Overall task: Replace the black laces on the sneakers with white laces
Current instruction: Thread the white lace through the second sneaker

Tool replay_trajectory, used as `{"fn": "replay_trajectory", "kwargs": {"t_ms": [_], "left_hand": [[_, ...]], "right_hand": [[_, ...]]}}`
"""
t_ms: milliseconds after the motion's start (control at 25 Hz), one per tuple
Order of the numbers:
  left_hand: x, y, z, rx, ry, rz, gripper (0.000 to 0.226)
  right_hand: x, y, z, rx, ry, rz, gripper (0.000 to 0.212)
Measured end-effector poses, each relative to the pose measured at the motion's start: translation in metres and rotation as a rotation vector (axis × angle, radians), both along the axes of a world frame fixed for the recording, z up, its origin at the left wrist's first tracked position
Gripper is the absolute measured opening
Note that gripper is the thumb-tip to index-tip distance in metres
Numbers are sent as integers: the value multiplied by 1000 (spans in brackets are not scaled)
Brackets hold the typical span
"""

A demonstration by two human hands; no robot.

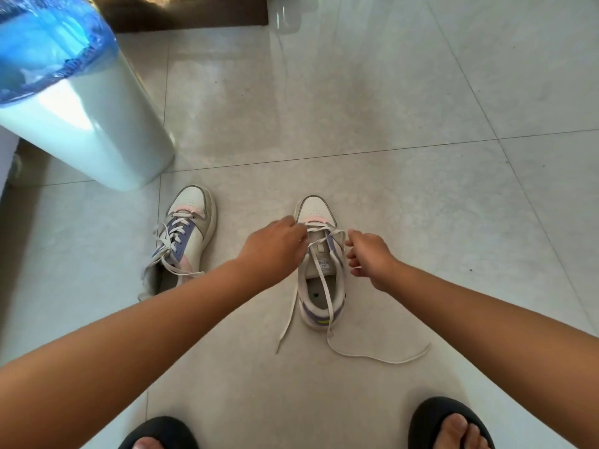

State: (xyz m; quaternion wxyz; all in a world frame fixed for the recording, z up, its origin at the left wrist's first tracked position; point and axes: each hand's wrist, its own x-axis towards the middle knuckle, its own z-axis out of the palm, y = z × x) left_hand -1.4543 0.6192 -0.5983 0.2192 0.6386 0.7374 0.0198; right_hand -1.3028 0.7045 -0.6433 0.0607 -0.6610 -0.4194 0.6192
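Observation:
Two white sneakers with purple and pink trim stand on the tiled floor, toes pointing away from me. The left sneaker is laced with a white lace, its ends lying loose over the collar. The right sneaker has a white lace threaded only through its front eyelets. My left hand pinches that lace at the left eyelets. My right hand grips the lace at the shoe's right side. Both lace ends trail over the open collar onto the floor toward me. No black lace is in view.
A white bin with a blue plastic liner stands at the back left, close to the left sneaker. My feet in black slippers are at the bottom edge. A dark wooden base lies at the top.

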Motion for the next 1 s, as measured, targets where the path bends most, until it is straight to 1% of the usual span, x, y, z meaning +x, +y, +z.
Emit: {"fn": "replay_trajectory", "kwargs": {"t_ms": [40, 160, 200, 280, 320, 360, 480, 560, 640, 760, 840, 920, 1000], "left_hand": [[9, 13, -3, 11, -17, 26, 32], [27, 33, -17, -187, 81, 34, 32], [30, 35, -21, -221, 103, 49, 31], [31, 36, -26, -214, 92, 94, 29], [30, 35, -28, -192, 77, 104, 27], [28, 34, -29, -164, 57, 108, 25], [21, 27, -31, -90, -9, 105, 25], [18, 22, -31, -56, -69, 141, 22], [17, 18, -30, -25, -151, 199, 19], [13, 12, -26, 17, -210, 216, 21], [12, 9, -24, 15, -225, 203, 20], [11, 5, -22, 9, -256, 203, 19], [12, 0, -21, 28, -264, 190, 17]], "right_hand": [[-2, 8, -1, -45, 17, -51, 25], [-14, 23, -6, -150, -6, -67, 32], [-18, 26, -7, -170, -16, -69, 32], [-24, 27, -9, -176, 0, -97, 27], [-25, 27, -8, -179, 38, -123, 25], [-24, 27, -7, -194, 107, -163, 23], [-11, 32, 1, -322, 416, -337, 20], [2, 42, 6, -352, 543, -341, 20], [14, 48, 11, -290, 513, -230, 21], [29, 49, 8, -125, 294, -7, 15], [34, 47, 4, -28, 197, 72, 10], [32, 45, 3, 61, 169, 52, 9], [28, 45, 2, 126, 175, -61, 13]]}}
